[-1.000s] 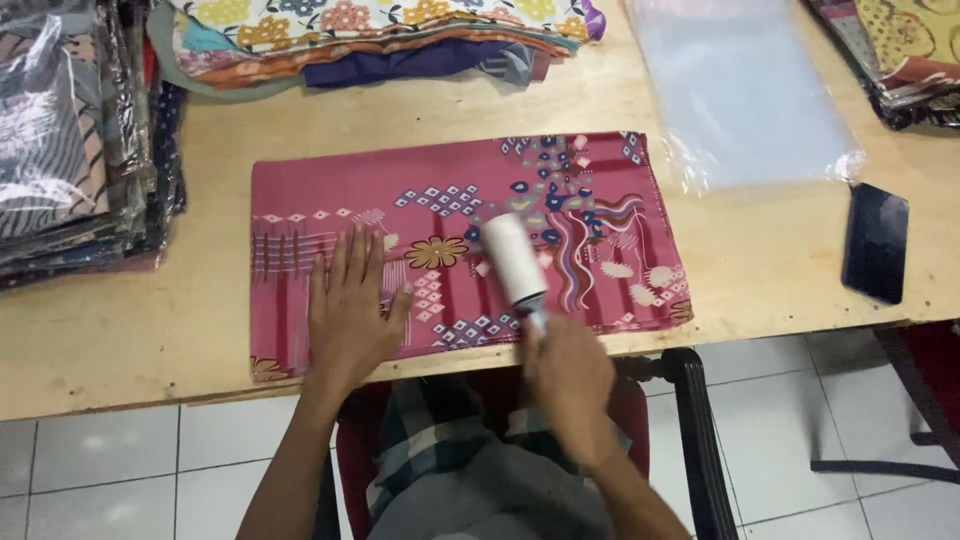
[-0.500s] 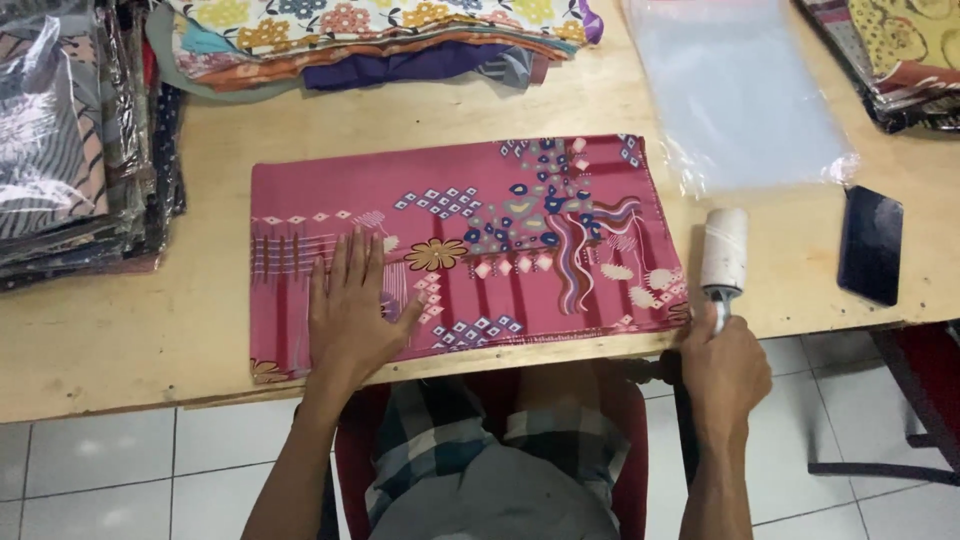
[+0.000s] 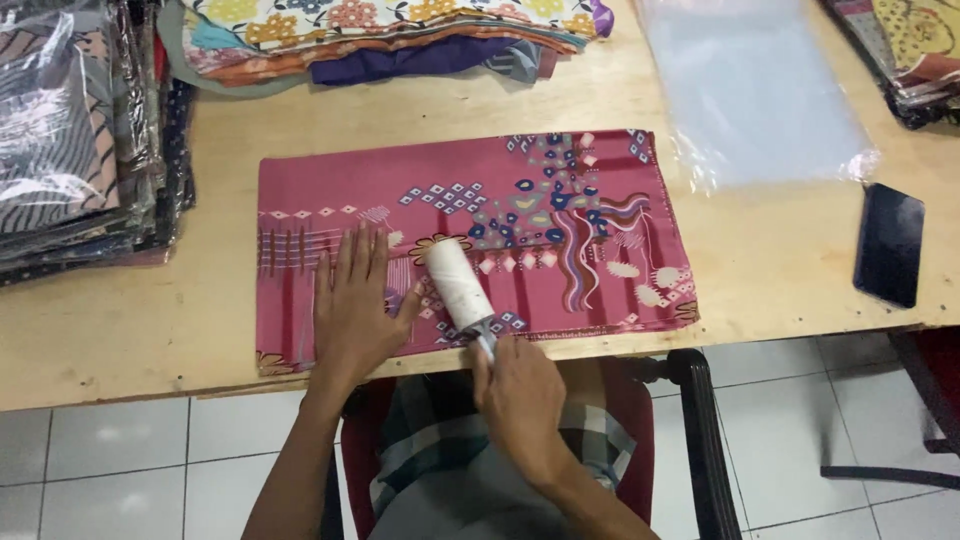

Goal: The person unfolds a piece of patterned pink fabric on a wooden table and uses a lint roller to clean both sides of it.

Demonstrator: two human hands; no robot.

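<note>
A folded pink patterned cloth (image 3: 560, 220) lies flat on the wooden table (image 3: 770, 270) in front of me. My left hand (image 3: 352, 305) presses palm-down with spread fingers on the cloth's near left part. My right hand (image 3: 520, 395) grips the handle of a white lint roller (image 3: 458, 284) at the table's front edge. The roller's head rests on the cloth just right of my left hand, angled away from me to the left.
A clear plastic bag (image 3: 750, 95) lies at the back right. A dark phone (image 3: 888, 243) sits near the right edge. Stacks of bagged fabrics (image 3: 80, 130) stand at the left, folded cloths (image 3: 400, 35) at the back, more fabrics (image 3: 910, 45) far right. A chair (image 3: 695, 430) is below me.
The lint roller went from the cloth's middle off to its right end, and now it is back on the cloth beside my left hand. My left hand has stayed put.
</note>
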